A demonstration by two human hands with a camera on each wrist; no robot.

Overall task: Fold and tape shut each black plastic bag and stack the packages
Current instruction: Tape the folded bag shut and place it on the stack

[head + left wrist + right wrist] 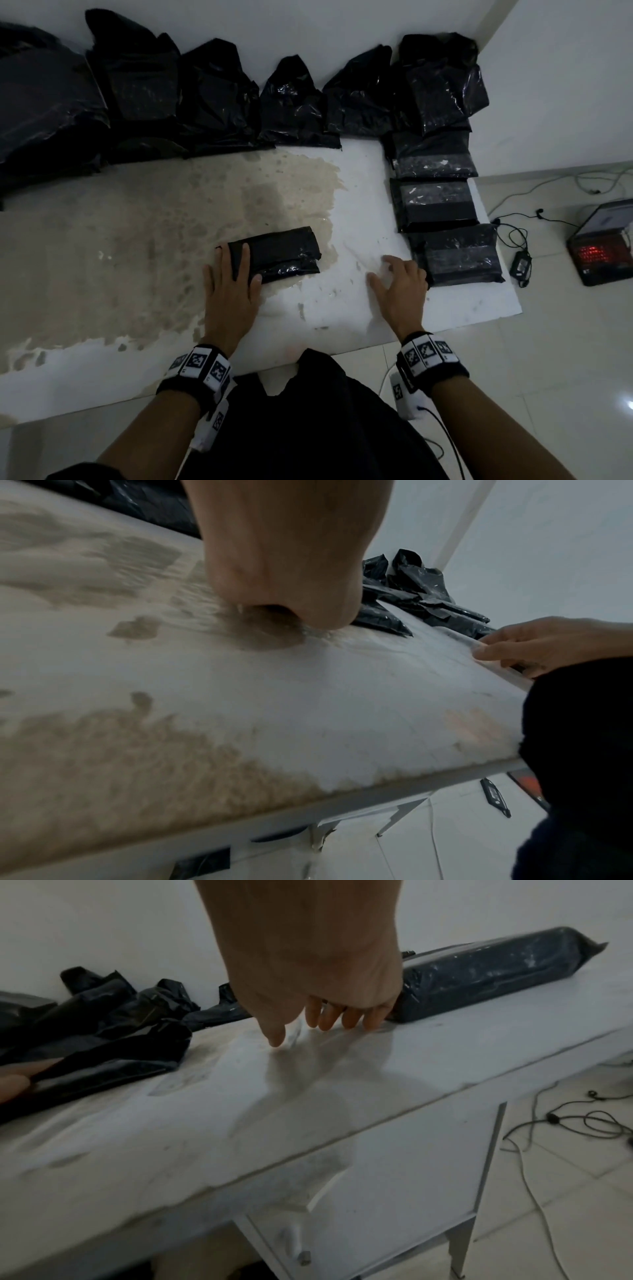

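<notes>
The left hand (pixel 230 291) lies flat with its fingers (pixel 245 260) straight and slightly spread, pressing down on the left end of a folded black plastic bag (pixel 281 251) in the middle of the surface (pixel 137 274). From the left wrist view only the heel of that hand (pixel 284 561) shows, so the fingers cannot be seen there.

The right hand (pixel 399 286) rests palm down on the white part of the surface, its fingers (pixel 346 1015) close together and bent downward, fingertips touching the surface and the thumb held apart to the left. It sits just beside the nearest taped package (pixel 457 255), and whether the little finger touches that package cannot be told. It holds nothing.

Beyond that package, two more taped packages (pixel 435 202) lie in a row along the right edge, leading back to a heap of bags in the far right corner (pixel 442 78). Unfolded black bags (pixel 219 99) line the far edge against the wall. The surface is stained brown across its left and middle. On the tiled floor to the right stands an open laptop (pixel 603 243) with red-lit keys, with cables (pixel 513 233) near it.
</notes>
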